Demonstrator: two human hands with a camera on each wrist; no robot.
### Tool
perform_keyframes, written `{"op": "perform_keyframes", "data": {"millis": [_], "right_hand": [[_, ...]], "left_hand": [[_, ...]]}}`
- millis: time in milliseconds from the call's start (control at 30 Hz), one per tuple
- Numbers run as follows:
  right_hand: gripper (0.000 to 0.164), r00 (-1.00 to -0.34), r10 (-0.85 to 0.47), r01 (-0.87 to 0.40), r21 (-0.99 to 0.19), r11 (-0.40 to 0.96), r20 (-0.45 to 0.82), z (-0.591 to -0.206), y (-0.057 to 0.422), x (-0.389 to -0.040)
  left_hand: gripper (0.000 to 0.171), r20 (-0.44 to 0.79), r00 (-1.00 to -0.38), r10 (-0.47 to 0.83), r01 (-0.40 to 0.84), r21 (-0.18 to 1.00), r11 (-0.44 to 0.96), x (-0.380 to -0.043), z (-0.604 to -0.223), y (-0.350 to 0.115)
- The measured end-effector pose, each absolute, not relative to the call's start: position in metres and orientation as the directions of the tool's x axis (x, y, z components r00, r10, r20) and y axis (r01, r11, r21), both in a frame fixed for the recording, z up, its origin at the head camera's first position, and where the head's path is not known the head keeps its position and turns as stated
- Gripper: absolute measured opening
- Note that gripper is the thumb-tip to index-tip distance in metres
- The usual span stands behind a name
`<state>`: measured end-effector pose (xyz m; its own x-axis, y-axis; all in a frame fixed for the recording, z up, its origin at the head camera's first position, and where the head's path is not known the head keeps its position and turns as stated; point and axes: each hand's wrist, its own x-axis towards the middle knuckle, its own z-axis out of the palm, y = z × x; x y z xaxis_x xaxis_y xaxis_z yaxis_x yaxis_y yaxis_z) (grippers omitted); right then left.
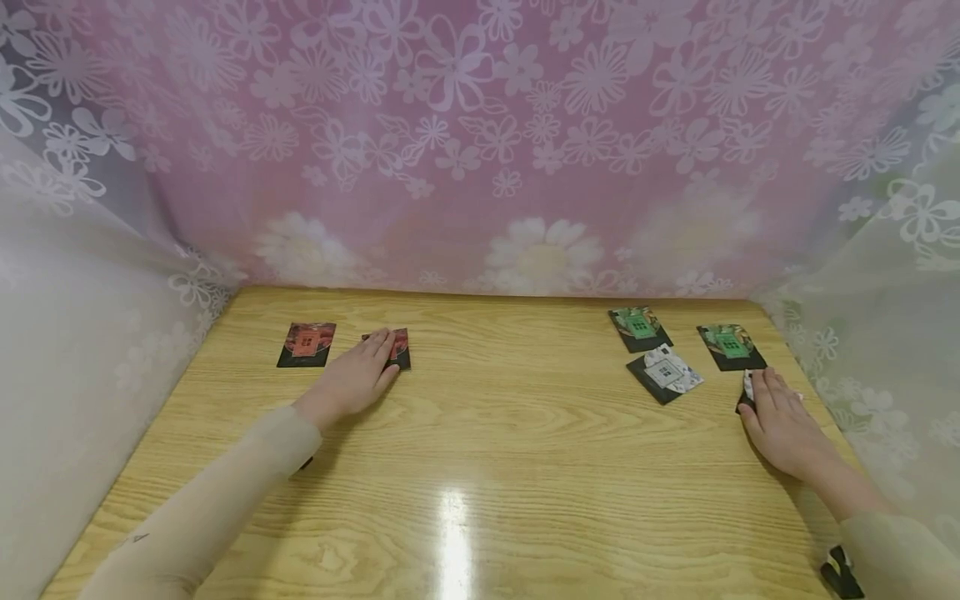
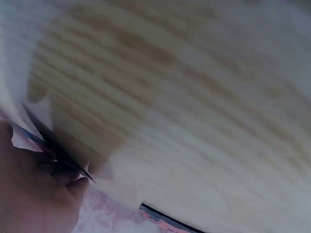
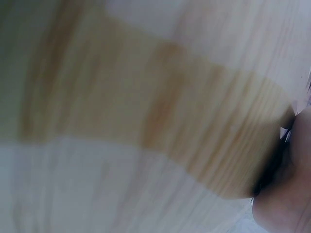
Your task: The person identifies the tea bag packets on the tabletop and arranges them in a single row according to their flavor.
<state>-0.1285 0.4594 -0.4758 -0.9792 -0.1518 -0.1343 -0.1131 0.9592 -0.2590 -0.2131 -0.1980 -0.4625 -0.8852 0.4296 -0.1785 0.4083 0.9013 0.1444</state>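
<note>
My left hand (image 1: 354, 379) lies palm down over a flat square red-and-black packet (image 1: 402, 352), its fingers stretched across and covering most of it. Another red-and-black packet (image 1: 306, 344) is just left of it. In the left wrist view, the dark edge of the covered packet (image 2: 58, 148) shows beside the fingers. At the far right, my right hand (image 1: 783, 427) rests with straight fingers on a white-and-black packet (image 1: 744, 402), mostly hidden under it. The right wrist view shows only a dark strip of that packet (image 3: 273, 167) by the thumb.
Two green-and-black packets, one at the back (image 1: 640, 327) and one farther right (image 1: 731, 346), lie near a tilted white-and-black packet (image 1: 665, 373). The wooden table (image 1: 495, 433) is bounded by a pink flowered curtain (image 1: 465, 167) behind and pale curtains at both sides.
</note>
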Motion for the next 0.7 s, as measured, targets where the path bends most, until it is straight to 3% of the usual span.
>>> {"op": "perform_keyframes", "data": {"millis": [233,700], "right_hand": [[0.071,-0.979,-0.153,-0.115,-0.255,0.960,-0.133,-0.478,0.461,-0.129],[0.071,-0.981,-0.151,-0.115,-0.253,0.961,-0.125,-0.480,0.461,-0.128]], "left_hand": [[0.066,-0.164,-0.911,0.379,0.345,0.203,0.916,-0.222,-0.464,-0.191],[0.069,-0.156,-0.865,0.477,0.478,0.035,0.878,-0.226,-0.466,-0.206]]}}
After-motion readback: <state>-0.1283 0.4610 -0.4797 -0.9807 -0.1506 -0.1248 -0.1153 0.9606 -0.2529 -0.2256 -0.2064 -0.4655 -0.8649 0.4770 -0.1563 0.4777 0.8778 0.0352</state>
